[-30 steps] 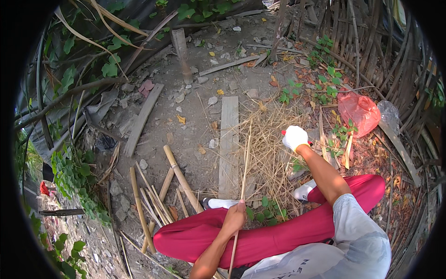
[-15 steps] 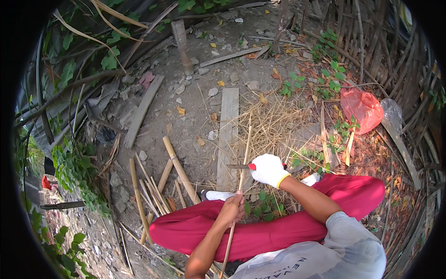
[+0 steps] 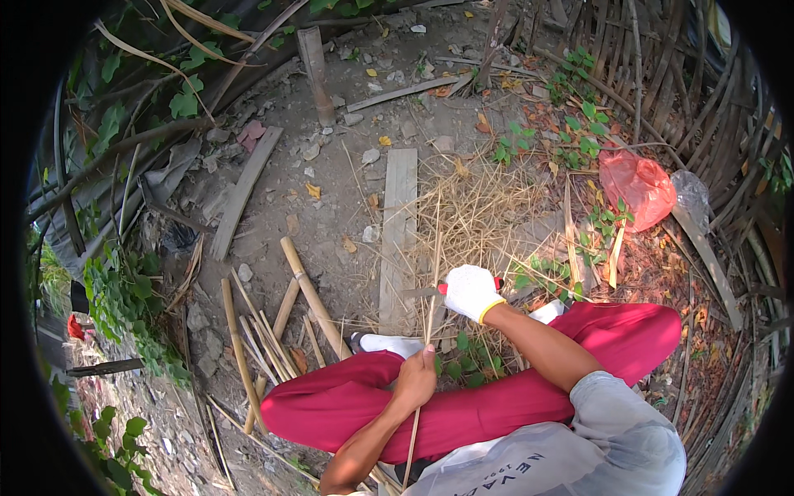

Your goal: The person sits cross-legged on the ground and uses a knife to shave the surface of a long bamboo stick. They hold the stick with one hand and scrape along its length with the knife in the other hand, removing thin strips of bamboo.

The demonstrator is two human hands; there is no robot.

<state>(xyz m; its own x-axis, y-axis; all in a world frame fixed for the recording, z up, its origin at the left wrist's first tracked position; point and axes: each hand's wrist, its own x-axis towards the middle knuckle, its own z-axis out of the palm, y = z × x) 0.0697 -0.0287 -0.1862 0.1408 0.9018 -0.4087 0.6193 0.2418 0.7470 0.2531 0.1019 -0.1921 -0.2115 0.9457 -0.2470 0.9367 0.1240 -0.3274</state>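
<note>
The long, thin, pale-tan wooden strip (image 3: 431, 318) slants away from my lap, and my bare left hand (image 3: 416, 378) is closed around it. My right hand, in a white knitted glove (image 3: 471, 291), has come back from the brown straw heap (image 3: 480, 202) on the right; it clasps a red-handled knife (image 3: 422, 292). The narrow blade now crosses the strip, farther than my left fist, so tool and strip meet in view; whether the edge bites, I cannot tell. For moving, the grey soil (image 3: 331, 227) at far left gives room; a weathered grey board (image 3: 399, 248) lies beyond the blade, and yellowish bamboo poles (image 3: 314, 298) limit the near left.
</note>
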